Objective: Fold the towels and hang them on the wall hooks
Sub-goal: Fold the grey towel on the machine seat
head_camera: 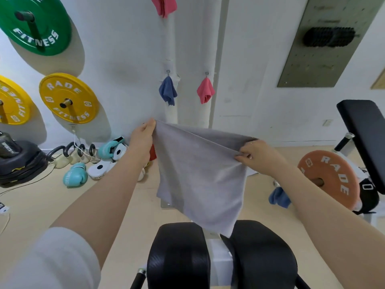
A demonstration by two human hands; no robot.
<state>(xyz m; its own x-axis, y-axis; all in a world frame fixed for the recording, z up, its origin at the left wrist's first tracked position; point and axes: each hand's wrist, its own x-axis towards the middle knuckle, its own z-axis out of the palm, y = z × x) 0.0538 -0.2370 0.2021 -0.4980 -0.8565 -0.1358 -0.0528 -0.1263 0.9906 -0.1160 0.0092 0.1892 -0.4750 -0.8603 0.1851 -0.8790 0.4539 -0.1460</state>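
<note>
Grey towel (200, 174) at centre, top corners pinched by left hand (143, 140) at 9 o'clock & right hand (253, 155) at 3 o'clock; uneven tension could skew fold, loose pinch could drop corner.

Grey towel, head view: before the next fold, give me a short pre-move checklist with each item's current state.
1. Left hand pinches one top corner of the grey towel: ok.
2. Right hand pinches the other top corner: ok.
3. Top edge held taut: not ok, it sags a little.
4. Towel hangs off the floor, above the black pads: ok.
5. Free wall hook for it: cannot tell; the blue towel and pink towel fill the two visible hooks.
</note>
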